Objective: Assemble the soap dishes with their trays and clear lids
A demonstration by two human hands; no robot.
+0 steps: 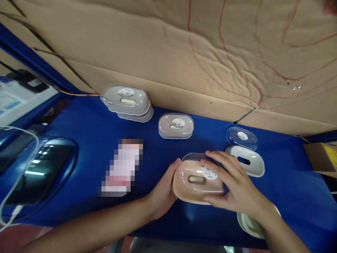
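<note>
A peach oval box (181,191) with a slot in its middle is held up over the blue table, tilted toward me. My left hand (163,189) is closed round its left end, thumb up along the side. Over the box sits a clear plastic lid (193,157) with a round printed sticker (210,172). My right hand (234,184) grips this lid from the right, fingers across its top and thumb at the near edge. Whether the lid is fully seated cannot be made out. Just behind my right hand are a white oval box (256,163) and a loose clear lid (240,137).
At the back left, grey lidded boxes (113,100) are stacked; another grey lidded box (176,131) stands mid-table. A pale green box (249,226) is partly under my right forearm. A blurred-out phone-like item (122,168), a dark tablet (37,172) and cables lie left. Cardboard (131,45) walls the back.
</note>
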